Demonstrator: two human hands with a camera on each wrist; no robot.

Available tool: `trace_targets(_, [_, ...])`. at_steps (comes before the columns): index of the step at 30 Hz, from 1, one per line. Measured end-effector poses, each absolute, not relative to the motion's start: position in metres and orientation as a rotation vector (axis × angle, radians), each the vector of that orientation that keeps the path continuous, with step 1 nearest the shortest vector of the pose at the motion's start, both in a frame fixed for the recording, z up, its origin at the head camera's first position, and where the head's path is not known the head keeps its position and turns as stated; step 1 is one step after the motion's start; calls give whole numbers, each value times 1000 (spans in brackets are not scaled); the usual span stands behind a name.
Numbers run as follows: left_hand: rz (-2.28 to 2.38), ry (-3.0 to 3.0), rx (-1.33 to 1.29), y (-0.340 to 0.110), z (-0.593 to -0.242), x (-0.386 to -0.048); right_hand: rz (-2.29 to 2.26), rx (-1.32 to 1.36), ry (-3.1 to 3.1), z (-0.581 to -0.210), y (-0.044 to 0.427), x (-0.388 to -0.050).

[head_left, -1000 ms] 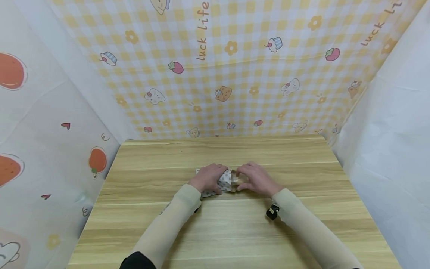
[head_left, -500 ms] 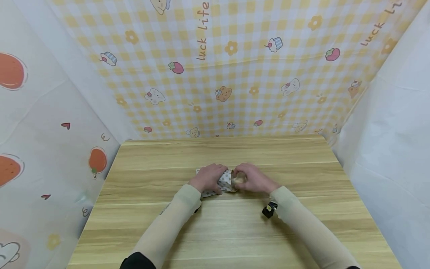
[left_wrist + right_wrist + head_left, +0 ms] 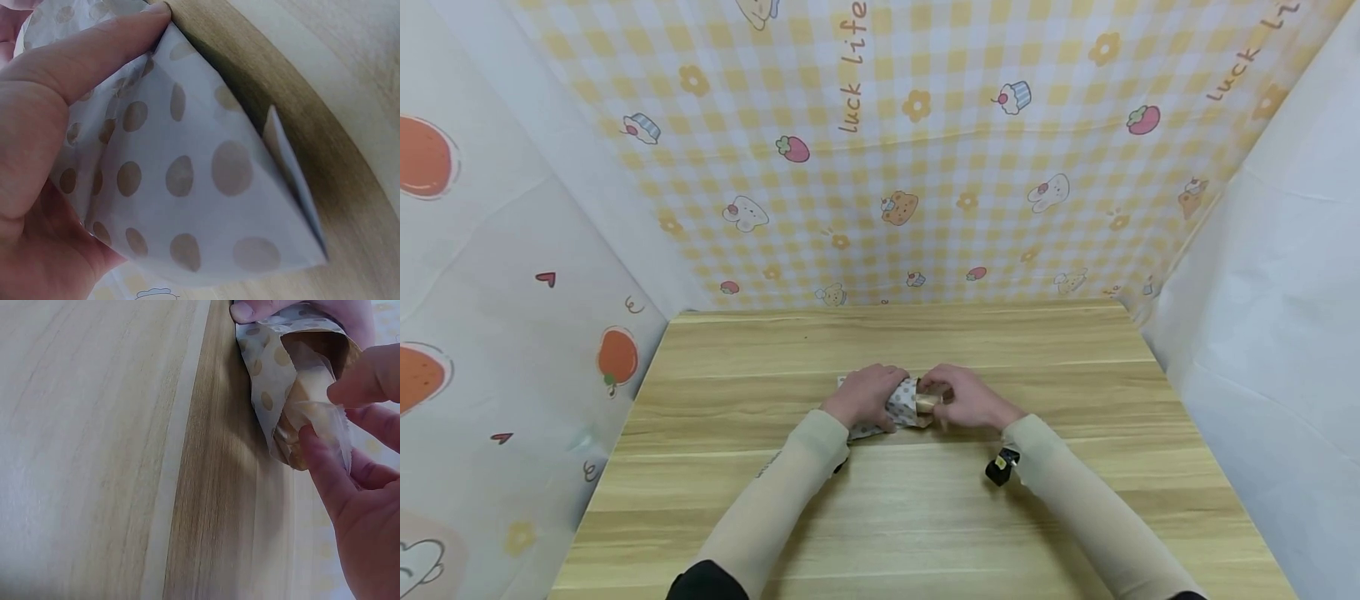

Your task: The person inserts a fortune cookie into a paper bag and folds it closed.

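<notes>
The right hand (image 3: pixel 973 400) had moved in closer to the spotty bag (image 3: pixel 200 140); it pinched the clear wrapper (image 3: pixel 336 432), which poked out of the bag's mouth; the left hand (image 3: pixel 867 396) gripped the bag on the table (image 3: pixel 910 517); so the wrapper was held, but partly inside.

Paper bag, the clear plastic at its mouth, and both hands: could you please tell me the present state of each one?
Paper bag: lying on its side on the table, creased, mouth open toward the right hand.
Clear plastic: partly out of the mouth, crumpled; its contents cannot be made out.
Left hand: holding the bag.
Right hand: fingers and thumb around the plastic.
</notes>
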State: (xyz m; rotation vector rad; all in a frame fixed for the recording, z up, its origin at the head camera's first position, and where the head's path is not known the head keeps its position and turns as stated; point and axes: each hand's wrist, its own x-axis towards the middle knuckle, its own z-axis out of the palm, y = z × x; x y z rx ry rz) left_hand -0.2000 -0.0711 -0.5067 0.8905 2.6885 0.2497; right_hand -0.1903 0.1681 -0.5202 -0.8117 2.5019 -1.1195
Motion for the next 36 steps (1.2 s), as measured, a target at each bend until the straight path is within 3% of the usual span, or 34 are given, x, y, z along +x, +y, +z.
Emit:
trace_targets(18, [228,2689,899,-70,-504,-201,-1092,-946,2781,-530,157,-196])
trace_targets(36, [288,2673,868,-72,-507,-202,-1279,-809,2628,-536,150,-187])
